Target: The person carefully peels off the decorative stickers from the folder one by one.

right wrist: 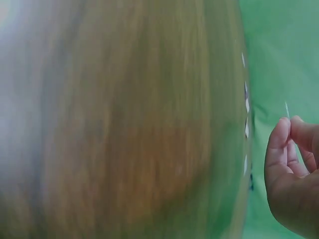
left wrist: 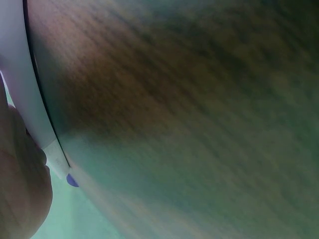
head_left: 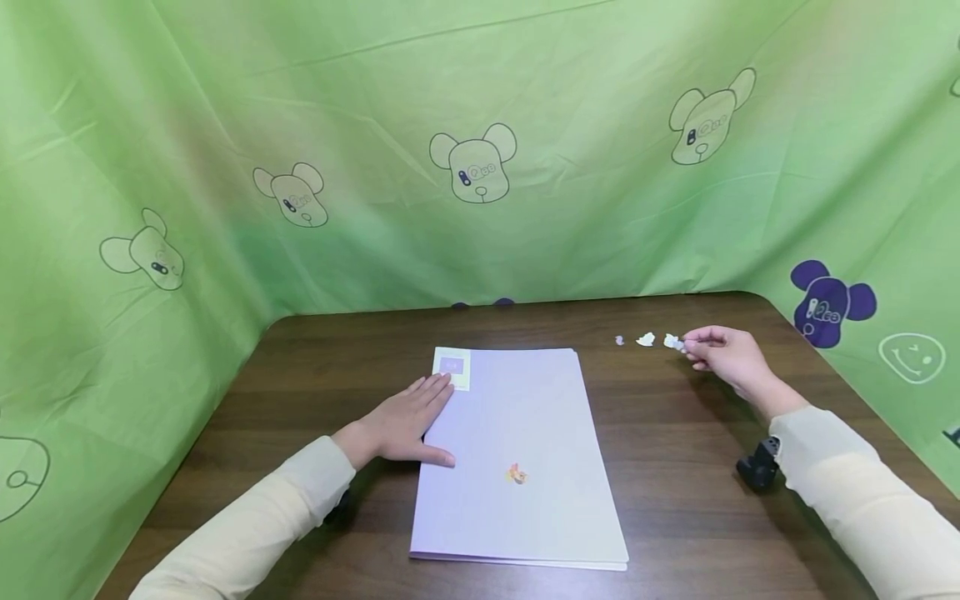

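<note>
A stack of large pale lilac sheets [head_left: 517, 417], perhaps a folder, lies on the table. It bears a small label [head_left: 461, 383] at its top left corner and a little orange and yellow picture [head_left: 516, 473] lower down. My left hand [head_left: 408, 421] rests flat on its left side, fingertips touching the label. At the back right, my right hand [head_left: 727, 360] pinches a small thin whitish piece [right wrist: 287, 110] between thumb and fingers; its kind cannot be made out. Beside that hand are small white cut-outs [head_left: 646, 340] in a row.
The brown wooden table [head_left: 337, 342] has a green curtain [head_left: 360, 250] with cartoon bear heads behind it and at both sides. A black device [head_left: 759, 465] hangs under the right wrist. In the right wrist view, several white pieces [right wrist: 246, 127] appear edge-on.
</note>
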Demonstrator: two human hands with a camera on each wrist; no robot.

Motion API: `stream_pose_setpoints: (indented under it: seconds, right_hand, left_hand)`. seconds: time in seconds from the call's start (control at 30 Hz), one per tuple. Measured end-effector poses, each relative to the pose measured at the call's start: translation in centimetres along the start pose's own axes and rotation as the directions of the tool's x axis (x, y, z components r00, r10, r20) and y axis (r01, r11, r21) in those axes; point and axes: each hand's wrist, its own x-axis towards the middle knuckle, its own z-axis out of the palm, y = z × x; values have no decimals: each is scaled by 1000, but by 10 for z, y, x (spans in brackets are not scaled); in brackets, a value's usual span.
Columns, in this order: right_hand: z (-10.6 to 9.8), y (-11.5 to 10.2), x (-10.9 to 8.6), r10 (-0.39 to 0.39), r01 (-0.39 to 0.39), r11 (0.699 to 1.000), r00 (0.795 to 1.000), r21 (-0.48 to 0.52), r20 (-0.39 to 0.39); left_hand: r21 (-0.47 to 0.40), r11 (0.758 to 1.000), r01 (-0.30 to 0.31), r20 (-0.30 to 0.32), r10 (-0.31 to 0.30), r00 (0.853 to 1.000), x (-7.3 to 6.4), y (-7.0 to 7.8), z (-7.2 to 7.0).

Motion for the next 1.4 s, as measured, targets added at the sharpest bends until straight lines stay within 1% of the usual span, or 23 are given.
stream_pose_setpoints:
  seconds: [0.2, 0.37, 0.47, 0.6, 0.7, 0.83, 1.03, 1.17, 1.3, 1.37, 1.4]
  right_hand:
    - [-18, 8, 0, 66, -64, 996, 998, 66, -23]
    - [-30, 13, 0, 121, -113, 986, 991, 123, -54]
    - [-37, 18, 1, 144, -130, 977, 987, 167, -76]
    - [-45, 22, 3, 164, -144, 974, 981, 176, -101]
    - [-49, 24, 5, 173, -159, 979, 979, 125, -110]
    - [-52, 25, 9, 177, -175, 984, 976, 21, -125]
    - [-55, 29, 15, 196, -212, 972, 969, -100, -150]
    - [-55, 32, 17, 202, -224, 965, 967, -140, -156]
    - [-53, 32, 19, 178, -206, 963, 970, -174, -164]
    - [-52, 31, 19, 156, -192, 955, 973, -226, -171]
    - [-51, 31, 20, 144, -188, 945, 974, -267, -177]
  left_hand:
    - [0, 1000, 2, -5, -2, 1000, 0, 0, 1]
    - [-4, 1000, -1, -13, 1, 1000, 0, 1, 1]
    - [-7, 1000, -2, -14, 2, 1000, -1, 1, 0]
    - [-8, 1000, 1, -10, -1, 1000, -2, 2, -1]
    - [-14, 1000, -2, -15, 1, 1000, -2, 3, -2]
    - [-13, 1000, -9, -24, 9, 1000, -3, 3, -2]
    - [-20, 1000, -14, -24, 14, 1000, -2, 3, -1]
    - [-18, 1000, -13, -21, 12, 1000, -2, 2, 0]
    - [-8, 1000, -1, -10, 1, 1000, -1, 2, 0]
    - [-5, 1000, 1, -7, -1, 1000, -1, 1, 0]
    - [-5, 1000, 2, -5, -2, 1000, -1, 1, 0]
